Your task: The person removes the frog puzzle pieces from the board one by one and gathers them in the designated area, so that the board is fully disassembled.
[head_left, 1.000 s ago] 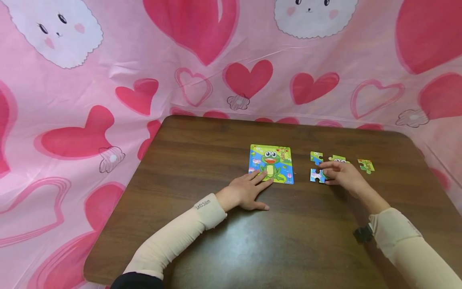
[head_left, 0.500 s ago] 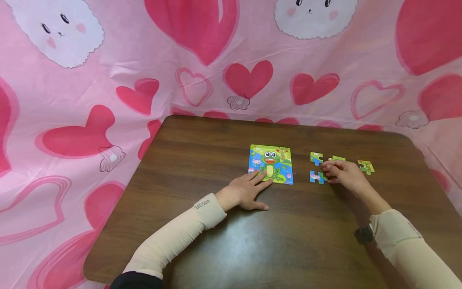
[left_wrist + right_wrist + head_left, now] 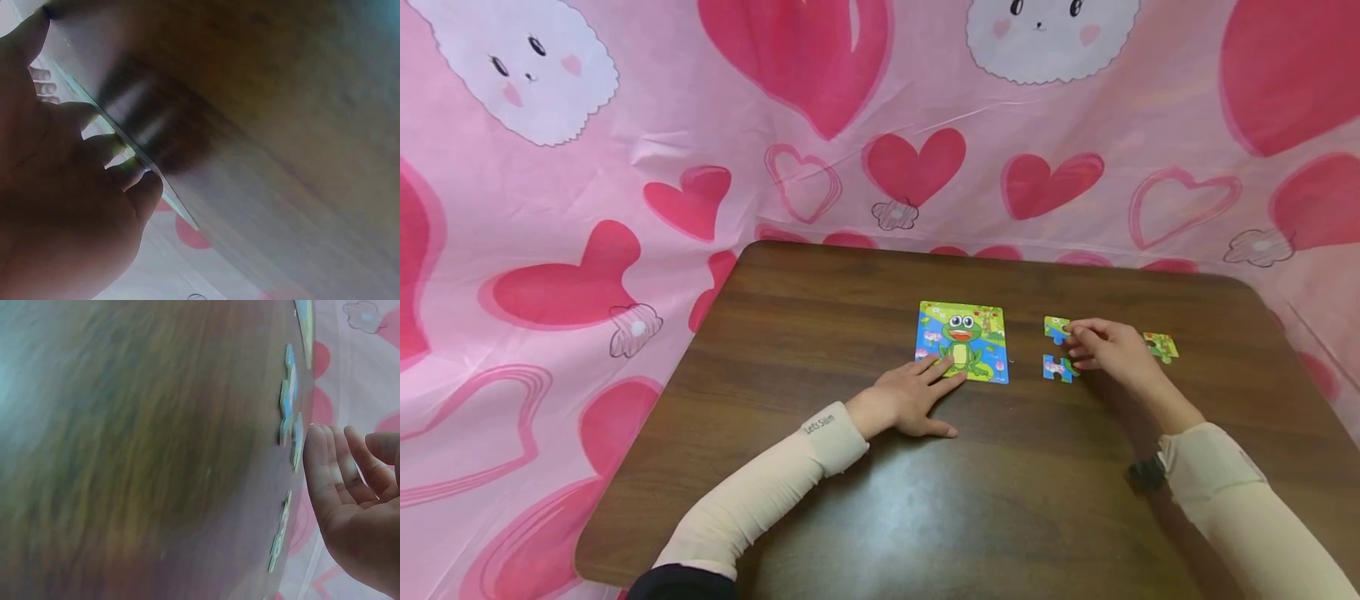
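My left hand (image 3: 912, 398) lies with spread fingers, its fingertips on the lower edge of a square frog picture card (image 3: 992, 325); the left wrist view shows them on the card's edge. My right hand (image 3: 1116, 354) reaches over the jigsaw pieces to the right, fingertips at the edge of the upper-left puzzle piece (image 3: 1054, 328). Another puzzle piece (image 3: 1055, 369) lies just below. The frog-eyes piece is hidden in the head view. In the right wrist view, the hand's fingers are fairly straight beside a small piece (image 3: 297, 445). Whether they pinch anything, I cannot tell.
A green and red puzzle piece (image 3: 1163, 346) lies to the right of my right hand. The brown wooden table (image 3: 820, 317) ends at a pink cloth (image 3: 760, 92) with hearts, hanging behind and to the left.
My right hand has shifted slightly up and left, now covering the frog-eyes piece's earlier spot; that piece is out of sight. The left hand and the card have stayed put.
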A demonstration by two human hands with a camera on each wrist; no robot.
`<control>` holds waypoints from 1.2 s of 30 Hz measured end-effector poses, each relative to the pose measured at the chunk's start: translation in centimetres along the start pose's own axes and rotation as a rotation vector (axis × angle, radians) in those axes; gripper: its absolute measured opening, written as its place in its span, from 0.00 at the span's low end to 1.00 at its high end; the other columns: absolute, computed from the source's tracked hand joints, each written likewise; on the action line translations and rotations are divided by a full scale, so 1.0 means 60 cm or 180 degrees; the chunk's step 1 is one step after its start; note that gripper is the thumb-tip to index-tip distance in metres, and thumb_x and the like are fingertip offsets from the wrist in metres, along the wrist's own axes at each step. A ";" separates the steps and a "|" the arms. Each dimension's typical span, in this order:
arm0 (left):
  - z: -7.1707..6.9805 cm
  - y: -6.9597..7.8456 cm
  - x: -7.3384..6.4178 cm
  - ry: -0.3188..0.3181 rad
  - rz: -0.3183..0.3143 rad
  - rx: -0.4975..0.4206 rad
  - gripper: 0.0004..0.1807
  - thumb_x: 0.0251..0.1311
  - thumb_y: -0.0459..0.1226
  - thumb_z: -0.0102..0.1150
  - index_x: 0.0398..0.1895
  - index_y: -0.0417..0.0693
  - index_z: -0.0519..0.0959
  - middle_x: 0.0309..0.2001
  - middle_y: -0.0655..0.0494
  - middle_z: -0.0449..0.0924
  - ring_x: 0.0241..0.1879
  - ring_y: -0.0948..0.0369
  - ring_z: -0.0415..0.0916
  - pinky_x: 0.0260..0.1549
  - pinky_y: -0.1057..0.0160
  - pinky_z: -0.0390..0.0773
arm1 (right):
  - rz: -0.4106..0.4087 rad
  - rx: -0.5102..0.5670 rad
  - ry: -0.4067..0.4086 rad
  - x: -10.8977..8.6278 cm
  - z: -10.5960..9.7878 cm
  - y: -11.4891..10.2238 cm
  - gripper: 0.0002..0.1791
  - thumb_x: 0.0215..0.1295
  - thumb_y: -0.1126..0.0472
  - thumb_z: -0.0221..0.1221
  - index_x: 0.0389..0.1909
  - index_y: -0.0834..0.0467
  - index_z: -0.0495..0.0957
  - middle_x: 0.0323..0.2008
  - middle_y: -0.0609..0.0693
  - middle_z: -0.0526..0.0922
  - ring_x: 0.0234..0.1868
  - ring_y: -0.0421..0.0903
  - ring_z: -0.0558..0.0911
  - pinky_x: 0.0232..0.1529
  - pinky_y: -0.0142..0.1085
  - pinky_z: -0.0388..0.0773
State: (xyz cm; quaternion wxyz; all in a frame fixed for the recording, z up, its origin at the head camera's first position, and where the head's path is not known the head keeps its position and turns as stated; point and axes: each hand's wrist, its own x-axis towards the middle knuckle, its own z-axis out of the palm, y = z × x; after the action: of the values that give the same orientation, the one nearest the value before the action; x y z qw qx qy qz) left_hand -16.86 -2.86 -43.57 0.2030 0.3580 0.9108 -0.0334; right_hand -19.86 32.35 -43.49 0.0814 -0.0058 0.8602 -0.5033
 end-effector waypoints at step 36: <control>0.001 -0.001 0.005 0.0001 0.0006 -0.0056 0.49 0.65 0.72 0.45 0.83 0.72 0.38 0.84 0.63 0.32 0.83 0.58 0.33 0.78 0.55 0.53 | -0.0076 0.0239 -0.0266 0.057 0.078 -0.070 0.26 0.81 0.51 0.47 0.65 0.68 0.72 0.53 0.66 0.79 0.42 0.41 0.85 0.42 0.34 0.86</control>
State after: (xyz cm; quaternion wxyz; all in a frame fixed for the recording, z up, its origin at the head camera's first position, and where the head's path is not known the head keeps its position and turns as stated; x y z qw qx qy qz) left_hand -17.06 -2.76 -43.76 0.2061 0.3571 0.9107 -0.0252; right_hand -22.84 25.89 -42.54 0.1114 -0.0341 0.8364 -0.5355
